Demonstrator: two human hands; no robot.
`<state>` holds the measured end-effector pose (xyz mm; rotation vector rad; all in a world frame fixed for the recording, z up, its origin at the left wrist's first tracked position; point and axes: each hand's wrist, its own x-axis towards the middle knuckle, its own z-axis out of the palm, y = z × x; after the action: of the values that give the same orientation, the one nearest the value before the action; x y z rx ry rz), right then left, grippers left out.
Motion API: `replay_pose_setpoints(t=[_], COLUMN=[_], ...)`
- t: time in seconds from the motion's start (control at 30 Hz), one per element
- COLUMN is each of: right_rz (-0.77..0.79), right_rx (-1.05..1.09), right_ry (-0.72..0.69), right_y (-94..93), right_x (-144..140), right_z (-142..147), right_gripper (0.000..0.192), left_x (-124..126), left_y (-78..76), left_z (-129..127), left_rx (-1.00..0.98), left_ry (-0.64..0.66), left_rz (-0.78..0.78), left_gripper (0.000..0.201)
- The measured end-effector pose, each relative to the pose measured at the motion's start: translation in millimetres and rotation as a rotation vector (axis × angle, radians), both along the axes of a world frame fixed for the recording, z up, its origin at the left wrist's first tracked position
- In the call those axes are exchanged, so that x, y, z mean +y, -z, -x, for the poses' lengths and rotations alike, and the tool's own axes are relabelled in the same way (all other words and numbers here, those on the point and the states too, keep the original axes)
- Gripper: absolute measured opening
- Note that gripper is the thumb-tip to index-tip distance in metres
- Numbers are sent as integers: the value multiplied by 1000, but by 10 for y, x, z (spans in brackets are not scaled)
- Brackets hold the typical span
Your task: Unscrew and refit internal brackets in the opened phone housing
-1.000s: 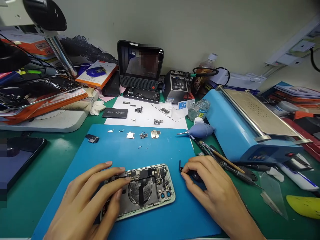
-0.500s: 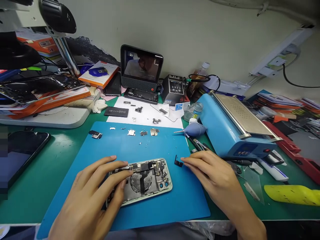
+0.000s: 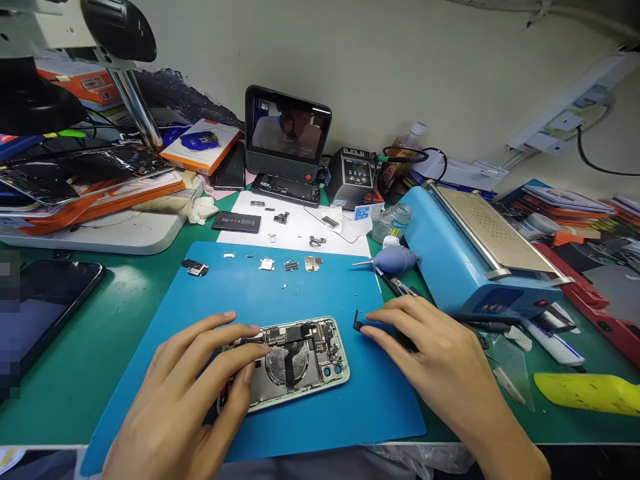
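Workbench in green carries a blue mat at its centre, and everything you are handling sits on that mat. Along the right edge stands a blue machine with a metal top plate; behind the mat lies a white sheet with loose parts, and beyond it a small screen stands against the wall.

On the near half of the mat lies the opened phone, back shell down with its insides exposed. Its long axis runs left to right and slightly away from you, with the camera openings at the right end. Your left hand is the nearer one: it rests over the left end of the phone, fingers spread and lightly curled, with the fingertips pressing on the upper edge of the board. It steadies the phone and grips nothing.

Just right of the phone's far right corner, apart from it, sits a small black part on the mat. Your right hand lies palm down to the right of that part, fingers loosely extended, with the forefinger tip touching or all but touching it; I cannot tell whether thumb and finger actually pinch it.

A row of small metal pieces lines the far edge of the mat, well apart from both hands.
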<state>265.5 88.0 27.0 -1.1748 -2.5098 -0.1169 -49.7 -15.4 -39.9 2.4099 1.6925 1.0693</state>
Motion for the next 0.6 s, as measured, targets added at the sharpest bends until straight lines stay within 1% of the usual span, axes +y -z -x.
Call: replay_pose_setpoints(t=[0.1,0.23,0.3,0.4,0.5,0.6], right_rz=[-10,-60,-85,-98,-106,-111], right_rx=[-42,-89,-99,-82,-21,117], right_ry=[-32,-74,-93,-122,-124,-44], right_y=[15,35,43,63,75,45], right_x=[-42,-89,-106,-114,-118,-173], right_z=[14,13,3,-13,-19,-15], right_gripper=[17,17,17,15,10,5], left_x=[-13,-33,-54,-110,-194,-292], left_y=[-5,-40,-72,-94,-29,93], left_z=[24,32,-3,-74,-79,-2], left_rx=[-20,-32,-61,-162,-209,-148], left_ry=[12,25,9,-32,-50,-77], left_rz=[-10,-39,-50,-63,-149,-287], left_gripper=[28,24,22,27,26,19])
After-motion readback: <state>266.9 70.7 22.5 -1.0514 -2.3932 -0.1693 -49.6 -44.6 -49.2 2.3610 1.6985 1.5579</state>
